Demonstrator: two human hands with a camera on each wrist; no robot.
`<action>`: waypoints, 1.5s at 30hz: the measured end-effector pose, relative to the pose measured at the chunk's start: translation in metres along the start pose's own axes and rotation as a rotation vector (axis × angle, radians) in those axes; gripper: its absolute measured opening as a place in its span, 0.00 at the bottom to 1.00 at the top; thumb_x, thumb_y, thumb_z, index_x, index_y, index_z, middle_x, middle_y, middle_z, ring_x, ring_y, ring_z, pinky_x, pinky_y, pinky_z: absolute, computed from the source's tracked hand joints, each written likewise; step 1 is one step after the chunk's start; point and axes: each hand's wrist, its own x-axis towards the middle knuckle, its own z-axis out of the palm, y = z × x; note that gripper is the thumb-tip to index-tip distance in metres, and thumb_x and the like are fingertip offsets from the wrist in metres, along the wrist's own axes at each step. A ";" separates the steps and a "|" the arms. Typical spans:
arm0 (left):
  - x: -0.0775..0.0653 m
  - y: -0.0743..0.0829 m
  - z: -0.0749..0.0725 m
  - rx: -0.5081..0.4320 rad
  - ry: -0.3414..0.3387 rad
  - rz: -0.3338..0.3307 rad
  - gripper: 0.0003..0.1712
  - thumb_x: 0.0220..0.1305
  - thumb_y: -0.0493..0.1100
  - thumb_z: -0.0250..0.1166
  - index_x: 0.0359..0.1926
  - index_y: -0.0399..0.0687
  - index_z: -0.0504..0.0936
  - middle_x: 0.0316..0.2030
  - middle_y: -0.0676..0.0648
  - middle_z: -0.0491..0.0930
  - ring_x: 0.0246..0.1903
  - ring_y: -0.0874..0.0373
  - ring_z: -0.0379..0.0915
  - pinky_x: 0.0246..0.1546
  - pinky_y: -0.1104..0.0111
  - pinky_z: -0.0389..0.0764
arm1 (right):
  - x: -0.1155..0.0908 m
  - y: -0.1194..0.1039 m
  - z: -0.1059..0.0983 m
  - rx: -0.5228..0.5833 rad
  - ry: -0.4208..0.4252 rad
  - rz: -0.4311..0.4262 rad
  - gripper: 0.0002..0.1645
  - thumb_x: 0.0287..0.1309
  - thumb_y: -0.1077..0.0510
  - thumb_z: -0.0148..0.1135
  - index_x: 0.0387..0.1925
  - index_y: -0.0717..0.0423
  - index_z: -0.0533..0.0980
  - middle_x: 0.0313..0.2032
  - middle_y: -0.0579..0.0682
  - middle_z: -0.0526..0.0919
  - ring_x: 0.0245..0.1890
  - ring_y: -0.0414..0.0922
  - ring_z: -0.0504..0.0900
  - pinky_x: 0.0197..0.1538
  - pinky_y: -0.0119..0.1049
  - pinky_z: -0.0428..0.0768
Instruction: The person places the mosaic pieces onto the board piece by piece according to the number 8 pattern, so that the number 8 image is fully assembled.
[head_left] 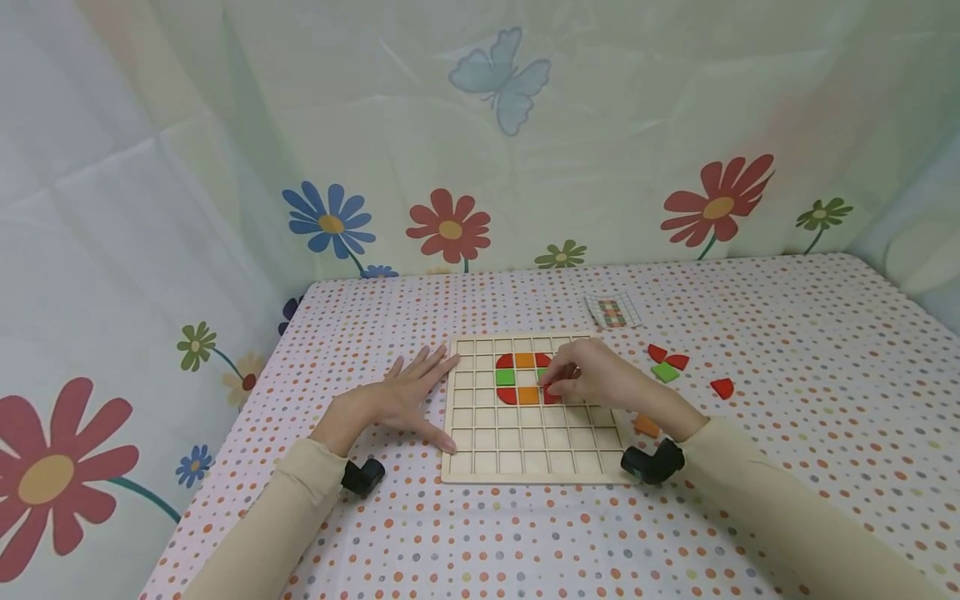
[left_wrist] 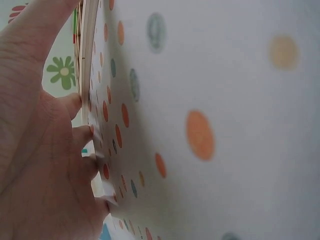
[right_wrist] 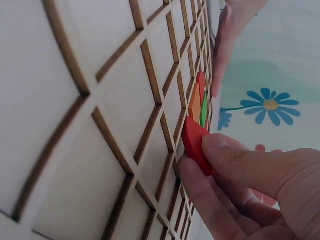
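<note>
A wooden grid board lies on the dotted tablecloth. My left hand spreads its fingers along the board's left edge, thumb and fingertips touching the frame. Over the grid, my right hand pinches a red quarter-circle tile between thumb and fingers, at a cell in the lower right of the coloured pattern. Set in the cells are red rounded tiles at corners, orange squares between them and a green square at the left. Another green tile on the right is partly hidden by my fingers.
A small pattern card lies behind the board to the right. Loose red quarter-circles and a green square lie right of the board. An orange tile sits beneath my right forearm. Flowered cloth walls rise behind the table.
</note>
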 end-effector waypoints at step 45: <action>-0.003 -0.001 -0.001 -0.010 -0.007 0.010 0.77 0.50 0.70 0.79 0.86 0.56 0.37 0.84 0.47 0.27 0.82 0.46 0.19 0.80 0.44 0.29 | 0.004 -0.009 0.007 -0.131 0.037 0.001 0.09 0.55 0.75 0.75 0.33 0.60 0.90 0.35 0.49 0.90 0.40 0.48 0.86 0.43 0.39 0.87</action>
